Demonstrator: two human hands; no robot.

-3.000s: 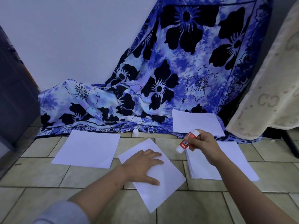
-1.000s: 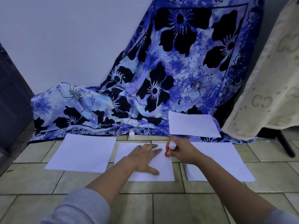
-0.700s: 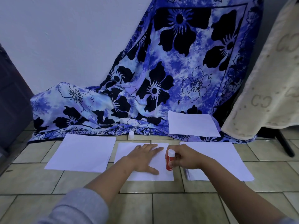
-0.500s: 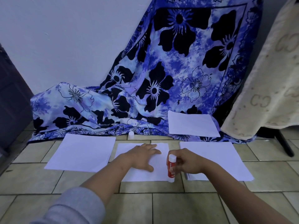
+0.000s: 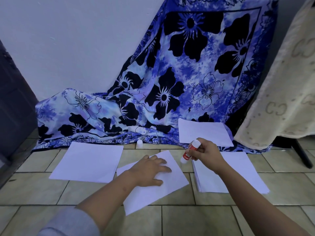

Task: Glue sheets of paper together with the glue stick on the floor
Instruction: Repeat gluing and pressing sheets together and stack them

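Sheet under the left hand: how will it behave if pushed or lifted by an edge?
Probably floppy: the sheet is one thin leaf lying flat, so a lifted edge would likely sag. Likely slides and turns easily on the glossy tiles; it lies askew to the grout lines, pinned only by the left hand.
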